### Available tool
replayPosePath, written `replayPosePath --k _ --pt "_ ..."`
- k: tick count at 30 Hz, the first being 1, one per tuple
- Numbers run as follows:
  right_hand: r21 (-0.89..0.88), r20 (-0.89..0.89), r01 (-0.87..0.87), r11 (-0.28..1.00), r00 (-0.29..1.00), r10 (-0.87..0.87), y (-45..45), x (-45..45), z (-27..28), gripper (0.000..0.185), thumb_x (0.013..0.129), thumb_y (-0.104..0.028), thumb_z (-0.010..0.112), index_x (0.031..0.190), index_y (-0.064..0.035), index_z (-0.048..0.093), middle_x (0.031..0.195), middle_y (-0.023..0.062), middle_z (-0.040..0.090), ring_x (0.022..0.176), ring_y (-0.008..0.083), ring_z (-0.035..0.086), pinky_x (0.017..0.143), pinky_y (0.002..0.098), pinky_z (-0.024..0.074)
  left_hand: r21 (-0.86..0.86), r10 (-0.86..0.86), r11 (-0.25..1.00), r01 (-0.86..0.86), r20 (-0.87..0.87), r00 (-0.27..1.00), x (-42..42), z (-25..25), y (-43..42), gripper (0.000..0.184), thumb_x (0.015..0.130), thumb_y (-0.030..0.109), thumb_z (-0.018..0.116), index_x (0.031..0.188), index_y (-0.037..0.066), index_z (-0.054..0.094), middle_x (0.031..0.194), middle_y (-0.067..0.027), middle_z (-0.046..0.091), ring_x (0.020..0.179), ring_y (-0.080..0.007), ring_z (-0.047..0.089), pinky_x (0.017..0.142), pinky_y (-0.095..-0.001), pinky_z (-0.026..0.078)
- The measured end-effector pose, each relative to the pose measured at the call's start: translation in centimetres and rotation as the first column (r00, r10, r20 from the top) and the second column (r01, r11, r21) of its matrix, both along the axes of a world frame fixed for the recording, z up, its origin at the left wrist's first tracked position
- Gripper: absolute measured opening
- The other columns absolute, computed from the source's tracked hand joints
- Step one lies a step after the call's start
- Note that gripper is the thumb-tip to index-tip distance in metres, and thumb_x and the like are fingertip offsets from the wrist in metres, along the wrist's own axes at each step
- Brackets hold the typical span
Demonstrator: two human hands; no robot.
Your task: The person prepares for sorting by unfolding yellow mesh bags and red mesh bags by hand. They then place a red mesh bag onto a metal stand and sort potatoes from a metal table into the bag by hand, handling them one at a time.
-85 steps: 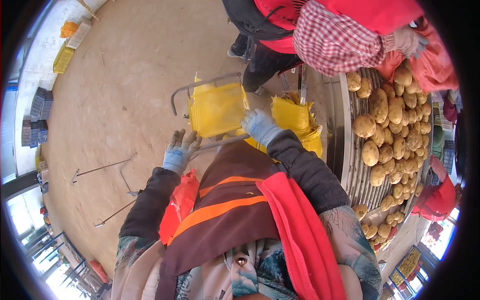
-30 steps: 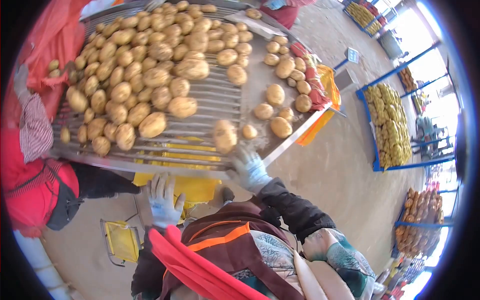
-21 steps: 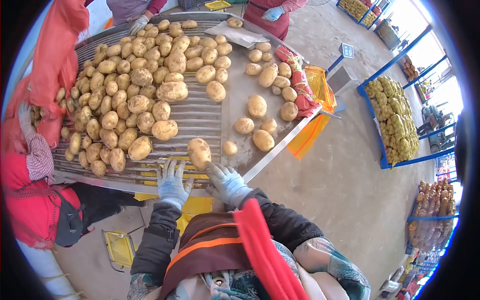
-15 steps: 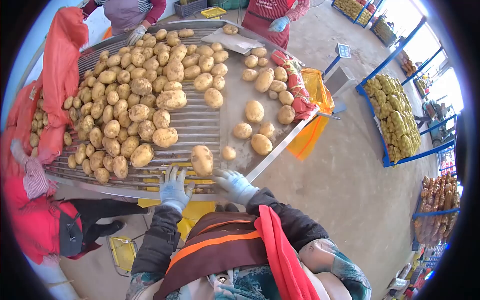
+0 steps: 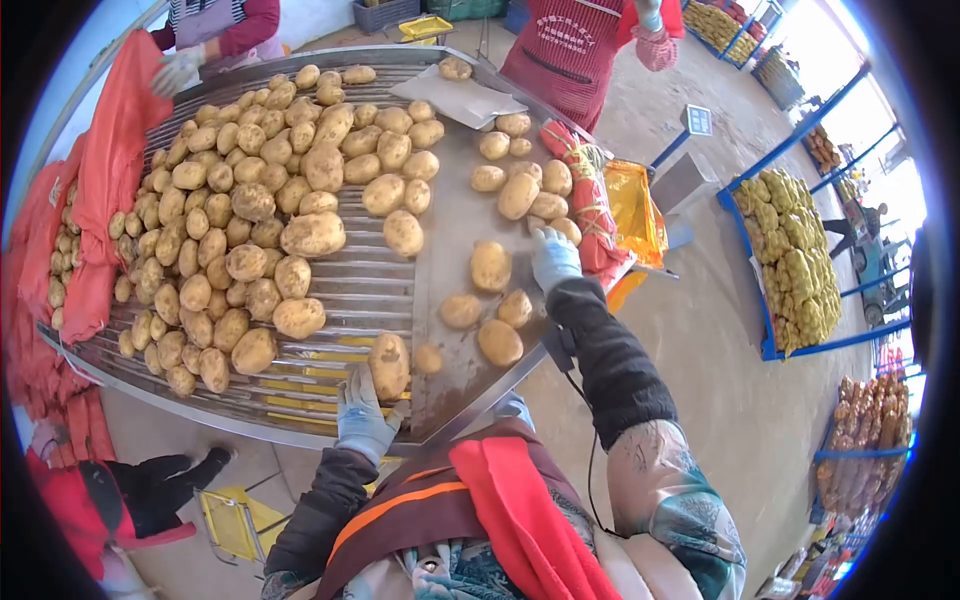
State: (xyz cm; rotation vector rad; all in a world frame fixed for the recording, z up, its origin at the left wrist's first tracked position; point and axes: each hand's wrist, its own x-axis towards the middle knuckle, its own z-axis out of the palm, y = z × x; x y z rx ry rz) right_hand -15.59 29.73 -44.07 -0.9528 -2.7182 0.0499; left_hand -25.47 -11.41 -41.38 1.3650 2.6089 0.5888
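Many potatoes (image 5: 250,230) lie heaped on a slatted metal table (image 5: 375,290). My left hand (image 5: 365,418), in a pale blue glove, rests at the near edge with its fingers apart, beside a large single potato (image 5: 389,366). My right hand (image 5: 554,260) reaches over the smooth right part of the table. Its fingertips are at a potato (image 5: 565,230) near the tied red bags (image 5: 585,190); whether they grip it cannot be made out. Several other potatoes (image 5: 490,266) lie left of and below that hand.
Two co-workers (image 5: 565,50) (image 5: 225,30) stand across the table; another person (image 5: 75,510) is at lower left. Red net sacks (image 5: 115,190) hang at the left edge. A scale display (image 5: 697,121), orange bag (image 5: 635,215), yellow stool (image 5: 232,522) and racks of bagged potatoes (image 5: 790,250) surround it.
My right hand has moved from the near edge up and right, toward the red bags. My left hand stays near the large potato. The person at lower left has shifted away from the table.
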Motion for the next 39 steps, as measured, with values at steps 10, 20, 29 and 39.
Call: replayPosePath --k 10,20,29,39 --pt "-0.236 0.263 -0.212 0.948 0.926 0.272 6.8 -4.8 -0.7 0.022 0.076 -0.013 0.057 0.097 -0.0092 0.061 0.101 0.0164 0.057 0.093 0.0329 0.058 0.077 0.0434 0.0478 0.093 0.057 0.994 -0.048 -0.094 0.994 4.1 -0.5 13.4 0.065 0.073 0.015 0.065 0.132 0.009 0.039 0.131 -0.0288 0.031 0.118 -0.048 0.035 0.098 -0.0508 0.033" --pt "-0.64 -0.637 -0.673 0.37 0.734 0.233 -4.7 -4.2 11.2 0.022 0.085 -0.013 0.059 0.103 -0.0011 0.057 0.093 0.0141 0.059 0.086 0.0269 0.057 0.078 0.0332 0.0463 0.252 -0.394 0.436 -0.864 0.917 0.068 3.6 7.6 18.2 0.062 0.079 0.016 0.069 0.131 0.005 0.037 0.098 -0.0062 0.055 0.077 -0.0135 0.053 0.071 -0.0275 0.046" --pt "-0.155 0.212 -0.821 0.55 0.516 0.83 -6.8 -4.8 3.1 0.05 0.074 -0.031 0.064 0.118 -0.0102 0.05 0.126 0.0099 0.047 0.119 0.0297 0.041 0.1 0.047 0.0305 0.065 -0.533 0.28 -0.958 0.84 -0.099 3.4 7.4 10.7 0.056 0.084 0.06 0.05 0.106 0.009 0.053 0.076 -0.0023 0.053 0.06 -0.012 0.047 0.055 -0.0248 0.039" --pt "-0.359 -0.851 -0.883 0.303 0.443 0.282 -14.6 -7.9 28.4 0.032 0.075 0.004 0.054 0.107 0.0024 0.057 0.094 0.0078 0.058 0.084 0.0161 0.055 0.076 0.026 0.0436 0.26 -0.572 0.181 -0.948 0.812 0.114 3.8 6.0 3.6 0.046 0.092 0.047 0.044 0.117 0.009 0.049 0.094 -0.0051 0.056 0.078 -0.0153 0.056 0.065 -0.0293 0.048"
